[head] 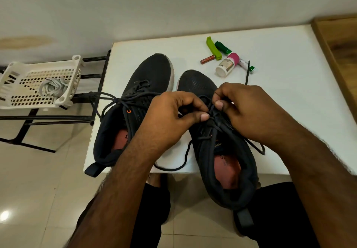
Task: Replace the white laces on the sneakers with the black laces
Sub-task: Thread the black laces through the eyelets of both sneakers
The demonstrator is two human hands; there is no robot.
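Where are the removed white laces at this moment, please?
In the head view, the white laces lie bunched in the white basket on the black rack, left of the table.

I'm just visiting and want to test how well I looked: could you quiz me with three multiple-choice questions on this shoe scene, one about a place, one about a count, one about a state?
1. Where do the white laces lie?
A. in the white basket
B. on the table
C. inside a sneaker

2. How many sneakers are on the table?
A. one
B. two
C. three

3. What are the hands doing?
A. resting flat
B. pinching the black lace on the right sneaker
C. lifting the bottle

Answers:
1 A, they sit bundled in the basket.
2 B, left sneaker and right sneaker.
3 B, left hand and right hand meet at its eyelets.
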